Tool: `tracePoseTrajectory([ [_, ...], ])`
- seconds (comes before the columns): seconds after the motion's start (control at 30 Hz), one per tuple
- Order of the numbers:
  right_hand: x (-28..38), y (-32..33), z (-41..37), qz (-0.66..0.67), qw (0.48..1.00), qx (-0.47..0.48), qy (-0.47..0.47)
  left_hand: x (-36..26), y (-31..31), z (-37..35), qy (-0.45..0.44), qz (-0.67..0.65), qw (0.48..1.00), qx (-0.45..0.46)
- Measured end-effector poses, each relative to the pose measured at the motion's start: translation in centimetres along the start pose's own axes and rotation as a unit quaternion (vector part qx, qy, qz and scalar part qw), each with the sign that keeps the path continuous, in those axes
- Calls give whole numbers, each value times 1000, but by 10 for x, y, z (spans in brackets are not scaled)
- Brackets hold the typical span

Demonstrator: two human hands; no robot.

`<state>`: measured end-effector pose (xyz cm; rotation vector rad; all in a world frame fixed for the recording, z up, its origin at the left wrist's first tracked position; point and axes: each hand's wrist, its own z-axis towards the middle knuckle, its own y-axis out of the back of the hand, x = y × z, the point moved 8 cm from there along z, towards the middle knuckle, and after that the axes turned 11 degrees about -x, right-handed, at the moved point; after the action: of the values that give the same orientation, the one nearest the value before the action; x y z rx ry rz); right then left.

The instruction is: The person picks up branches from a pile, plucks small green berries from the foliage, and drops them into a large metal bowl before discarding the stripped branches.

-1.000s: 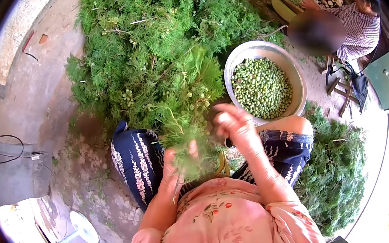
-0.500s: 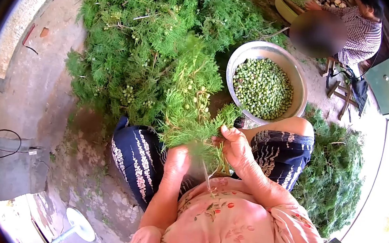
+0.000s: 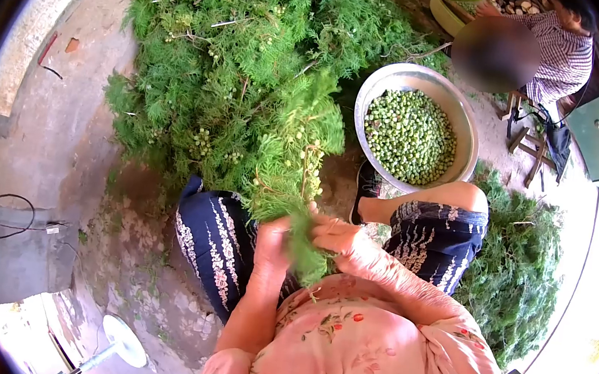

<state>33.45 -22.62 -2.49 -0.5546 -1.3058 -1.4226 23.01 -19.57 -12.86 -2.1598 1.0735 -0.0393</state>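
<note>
Holding the leafy branch [image 3: 288, 168], the left hand [image 3: 274, 244] is closed. With half-bent fingers, the right hand [image 3: 343, 243] touches this branch, exact grip unclear. It is at left of the metal basin [image 3: 467, 124].

"What lay before the wearer [image 3: 363, 345]?"

"The main heap of branches [image 3: 218, 56], ahead and leftward, with the basin [image 3: 460, 101] just to its right (the berries [image 3: 409, 136] were inside)."

"And farther right?"

"A second heap [image 3: 511, 272], beside the right knee [image 3: 475, 197]. Another person [image 3: 567, 61] was beyond the basin, near a stand [image 3: 530, 148]."

"On the left?"

"A looped cord [image 3: 32, 215], and farther back, what may have been a fan [image 3: 124, 341]."
</note>
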Motion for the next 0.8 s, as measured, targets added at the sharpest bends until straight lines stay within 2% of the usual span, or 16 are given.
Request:
tracePoseTrajectory([
  [0.07, 1, -2, -4, 12, 1000, -19, -15, -5, -7, -4, -55, 54, 997, 31],
  [0.1, -1, -3, -7, 10, 999, -34, -26, -9, -7, -5, -99, 103, 990, 7],
  [0.23, -21, 3, -18, 60, 992, -92, -69, -4, -21, -23, 4, 80, 997, -22],
  [0.33, -29, 41, -17, 47, 961, -197, -189, -10, 3, -15, -89, 159, 976, -120],
  [0.37, -31, 54, -13, 62, 940, -247, -229, -11, -2, -19, -69, 191, 971, -127],
  [0.4, -23, 66, -8, 6, 942, -228, -247, -11, -1, -18, -74, 183, 971, -132],
  [0.47, -20, 59, 9, 43, 962, -171, -207, -9, 0, -16, -85, 167, 972, -140],
  [0.5, -17, 47, 13, -5, 975, -140, -171, -9, -7, -16, -92, 161, 979, -90],
  [0.57, -13, 16, 23, -85, 988, -63, -108, -10, -20, -25, -79, 126, 986, -71],
  [0.6, -16, 7, 21, -103, 985, -73, -118, -9, -23, -29, -72, 108, 990, -63],
  [0.63, -17, 2, 20, -109, 985, -75, -107, -13, -23, -19, -110, 72, 990, 49],
  [0.67, -17, -2, 19, -115, 986, -78, -95, -12, -19, -15, -92, 67, 990, 82],
  [0.73, -12, -5, 13, -117, 985, -95, -89, -13, -14, -13, -112, 72, 986, 100],
  [0.8, -14, -2, 6, -110, 980, -137, -91, -9, -22, -15, -99, 17, 986, 137],
])
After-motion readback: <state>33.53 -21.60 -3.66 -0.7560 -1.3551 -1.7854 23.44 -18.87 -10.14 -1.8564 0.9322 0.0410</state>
